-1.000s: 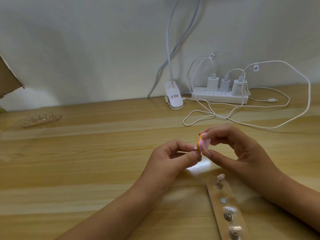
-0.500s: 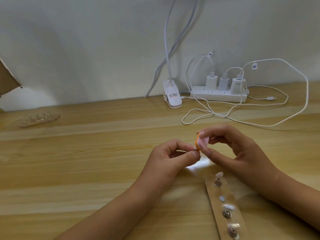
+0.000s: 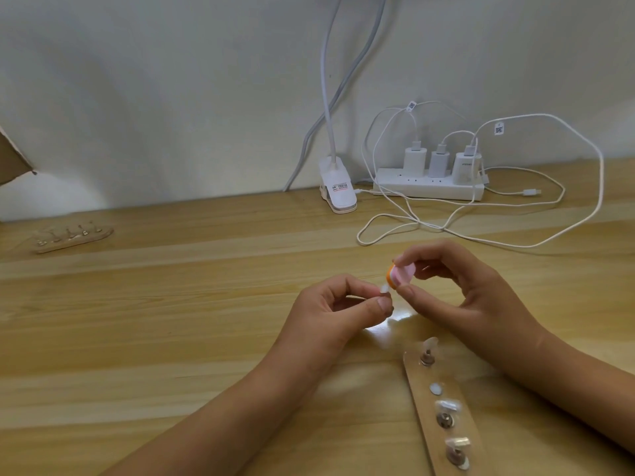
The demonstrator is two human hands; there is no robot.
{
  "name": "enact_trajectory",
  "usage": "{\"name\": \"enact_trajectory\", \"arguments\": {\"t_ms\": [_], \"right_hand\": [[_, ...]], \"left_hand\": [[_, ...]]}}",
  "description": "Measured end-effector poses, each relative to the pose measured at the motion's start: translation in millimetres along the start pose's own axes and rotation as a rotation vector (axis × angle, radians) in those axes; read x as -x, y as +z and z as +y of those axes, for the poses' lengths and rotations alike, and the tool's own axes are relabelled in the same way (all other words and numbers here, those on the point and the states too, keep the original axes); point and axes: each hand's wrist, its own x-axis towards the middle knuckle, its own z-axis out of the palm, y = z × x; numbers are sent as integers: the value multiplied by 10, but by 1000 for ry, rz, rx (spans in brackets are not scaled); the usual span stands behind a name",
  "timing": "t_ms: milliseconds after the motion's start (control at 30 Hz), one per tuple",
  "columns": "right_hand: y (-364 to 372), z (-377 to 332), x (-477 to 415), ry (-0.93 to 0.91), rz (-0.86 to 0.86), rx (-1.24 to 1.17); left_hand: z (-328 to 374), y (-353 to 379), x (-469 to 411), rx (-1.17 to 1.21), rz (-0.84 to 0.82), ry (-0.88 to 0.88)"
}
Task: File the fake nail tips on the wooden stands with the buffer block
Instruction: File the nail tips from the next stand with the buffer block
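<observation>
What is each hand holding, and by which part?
Left hand pinches a small clear nail tip by one end, between thumb and forefinger. Right hand holds the buffer block, forefinger on top, thumb underneath.

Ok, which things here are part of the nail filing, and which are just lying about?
In the job:
buffer block, held in the right hand
nail tip, pinched by the left hand
near wooden stand
far wooden stand

Lying about:
clip lamp
power strip
chargers
cardboard
</observation>
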Motion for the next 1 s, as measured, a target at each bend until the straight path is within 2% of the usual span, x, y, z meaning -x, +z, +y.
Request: {"name": "enact_trajectory", "arguments": {"t_ms": [133,233,367,467,600,700,867,1000], "right_hand": [[14,8,7,-76,-49,42],[2,24,1,-8,-16,14],[0,26,9,-70,-51,46],[-13,34,-3,-5,-14,14],[14,13,8,-99,-67,57],[-11,34,-10,16,-28,30],[-4,13,-3,-21,6,18],[-50,17,-13,128,49,-114]], "left_hand": [[4,12,7,-18,-17,11],[0,3,-4,-8,8,-4],[5,4,4,-16,-9,9],[12,7,0,-9,9,-5],[18,10,15,-36,2,1],[21,13,13,-30,15,-4],[29,29,31,-68,-9,8],[37,35,15,-19,11,2]]}}
